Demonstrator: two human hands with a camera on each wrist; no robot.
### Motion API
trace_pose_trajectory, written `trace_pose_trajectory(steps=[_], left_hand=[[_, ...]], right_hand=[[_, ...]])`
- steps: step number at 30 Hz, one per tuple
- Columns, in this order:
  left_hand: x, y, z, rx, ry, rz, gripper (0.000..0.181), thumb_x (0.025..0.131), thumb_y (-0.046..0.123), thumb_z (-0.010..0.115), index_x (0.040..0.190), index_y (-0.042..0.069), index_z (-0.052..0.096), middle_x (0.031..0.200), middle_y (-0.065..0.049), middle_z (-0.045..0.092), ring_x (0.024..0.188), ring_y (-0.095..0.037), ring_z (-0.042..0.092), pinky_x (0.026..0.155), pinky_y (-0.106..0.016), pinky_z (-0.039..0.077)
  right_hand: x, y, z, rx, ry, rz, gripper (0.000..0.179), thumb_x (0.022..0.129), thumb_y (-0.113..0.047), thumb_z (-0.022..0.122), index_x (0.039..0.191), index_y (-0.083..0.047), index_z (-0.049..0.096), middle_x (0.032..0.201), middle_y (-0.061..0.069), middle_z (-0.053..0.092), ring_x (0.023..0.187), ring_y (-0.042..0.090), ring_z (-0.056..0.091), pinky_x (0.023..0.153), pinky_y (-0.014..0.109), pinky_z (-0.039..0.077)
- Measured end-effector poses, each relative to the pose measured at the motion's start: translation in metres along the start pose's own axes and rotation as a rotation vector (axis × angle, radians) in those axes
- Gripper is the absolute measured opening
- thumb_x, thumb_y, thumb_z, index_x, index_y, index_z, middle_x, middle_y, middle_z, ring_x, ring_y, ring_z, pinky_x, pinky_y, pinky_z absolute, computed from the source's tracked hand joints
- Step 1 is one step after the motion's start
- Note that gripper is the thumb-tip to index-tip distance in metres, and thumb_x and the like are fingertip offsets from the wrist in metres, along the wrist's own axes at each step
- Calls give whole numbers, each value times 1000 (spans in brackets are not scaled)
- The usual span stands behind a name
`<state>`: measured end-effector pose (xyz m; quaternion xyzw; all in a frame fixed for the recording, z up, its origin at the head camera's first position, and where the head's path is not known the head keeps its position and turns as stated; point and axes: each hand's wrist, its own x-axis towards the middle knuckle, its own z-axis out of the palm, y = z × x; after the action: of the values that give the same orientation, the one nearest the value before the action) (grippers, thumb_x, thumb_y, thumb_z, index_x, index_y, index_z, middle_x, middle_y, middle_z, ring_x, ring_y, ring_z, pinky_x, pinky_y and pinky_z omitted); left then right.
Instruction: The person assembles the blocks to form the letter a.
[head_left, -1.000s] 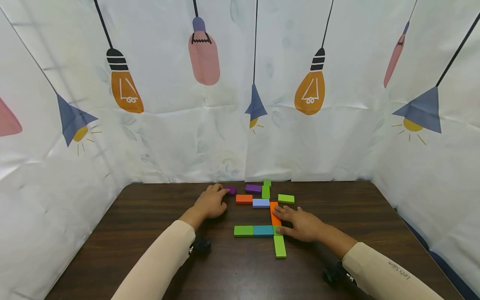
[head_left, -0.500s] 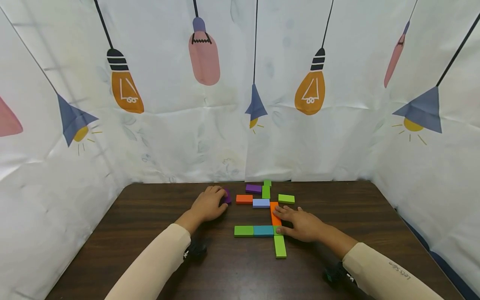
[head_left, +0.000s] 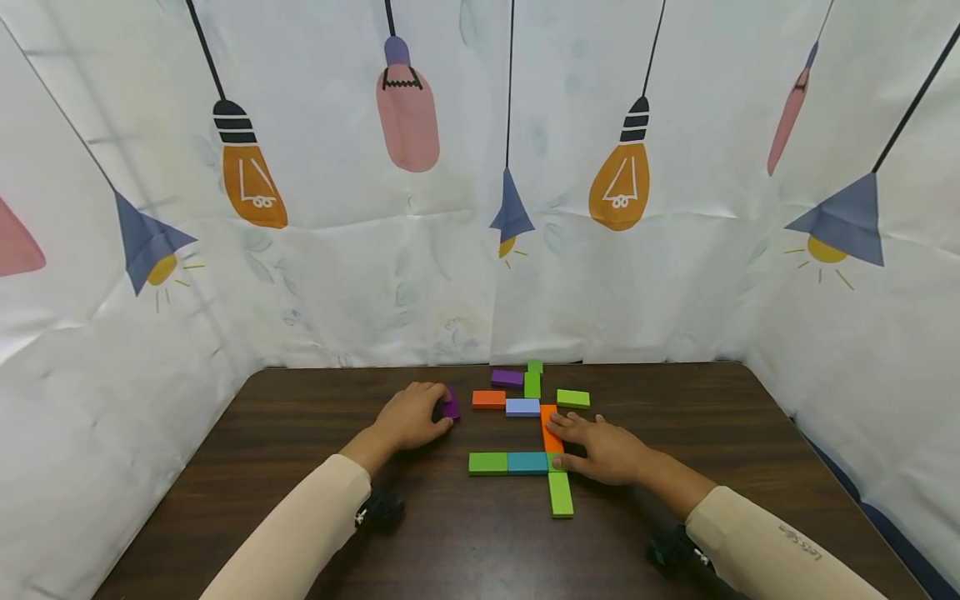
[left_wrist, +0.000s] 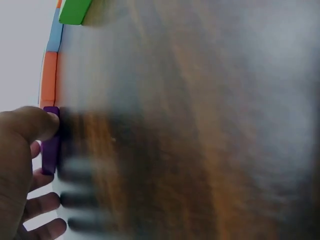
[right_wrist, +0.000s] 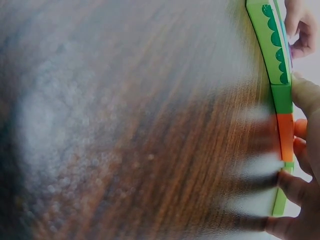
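In the head view my left hand point(head_left: 410, 416) pinches a purple block point(head_left: 450, 406) between thumb and fingers, left of a red-orange block point(head_left: 489, 400). The left wrist view shows the thumb on the near face of that purple block point(left_wrist: 50, 142), one end close to the orange block point(left_wrist: 49, 77). My right hand point(head_left: 600, 448) rests with fingers spread on the upright orange block point(head_left: 550, 433), its thumb on a small green block point(head_left: 553, 462). Below the thumb lies a long green block point(head_left: 560, 495).
Right of the red-orange block lies a light blue block point(head_left: 522, 407). A second purple block point(head_left: 507, 378) and a green block point(head_left: 532, 385) sit farther back; another green block point(head_left: 573, 398) lies right. A teal block point(head_left: 527, 463) adjoins a green block point(head_left: 487, 463). The brown table point(head_left: 300, 467) meets a printed curtain.
My left hand has drawn the purple block toward me and slightly left, turning it upright beside the red-orange block. My right hand has stayed in place.
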<state>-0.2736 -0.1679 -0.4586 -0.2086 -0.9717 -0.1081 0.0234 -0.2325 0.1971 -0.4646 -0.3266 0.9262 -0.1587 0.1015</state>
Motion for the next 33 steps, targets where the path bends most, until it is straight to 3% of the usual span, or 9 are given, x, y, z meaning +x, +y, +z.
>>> trace_pose_trajectory(steps=[11, 25, 33], left_hand=[[-16, -1, 4, -77, 49, 62, 40, 92, 37, 74, 124, 16, 66, 133, -5, 63, 124, -27, 57, 100, -48, 48], [-40, 7, 2, -134, 96, 155, 38, 87, 34, 78, 119, 15, 67, 122, 0, 64, 113, -21, 59, 92, -43, 52], [-48, 13, 4, -148, 86, 180, 39, 88, 35, 78, 120, 16, 67, 123, 1, 63, 107, -15, 57, 90, -40, 52]], right_hand=[[-1, -1, 0, 7, 5, -1, 74, 100, -61, 52, 158, -17, 41, 162, 1, 36, 149, 29, 32, 115, 66, 22], [-1, -1, 1, 5, 4, -2, 75, 100, -62, 51, 159, -17, 41, 163, 0, 36, 149, 29, 32, 115, 67, 21], [-1, -2, -1, 4, 4, -1, 73, 101, -59, 53, 158, -15, 41, 162, 2, 36, 149, 30, 32, 115, 67, 21]])
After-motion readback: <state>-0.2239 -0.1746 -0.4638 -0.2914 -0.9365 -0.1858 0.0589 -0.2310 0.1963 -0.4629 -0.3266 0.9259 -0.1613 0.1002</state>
